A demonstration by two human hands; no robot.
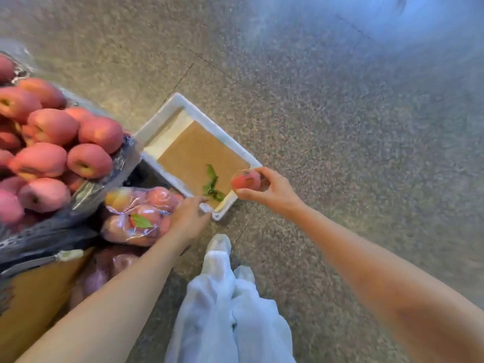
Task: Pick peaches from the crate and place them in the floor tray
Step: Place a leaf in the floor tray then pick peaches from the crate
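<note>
My right hand grips one peach, thumb below and fingers curled over its far side. The fruit hangs above the near right corner of the tray. The peach is round, matte and pink-red. I can't read which way its stem end faces because of blur.

The tray is a white foam rectangle on the speckled floor, its long axis running from upper left to lower right. It is lined with flat brown paper, and green leaves lie on that.

My left hand reaches out with its fingers nearly straight to the tray's near rim. I can't tell whether they touch it. Under that hand sits a crinkled clear bag of peaches. The crate, lined with glossy film and heaped with fruit, is cut off at the left edge.
</note>
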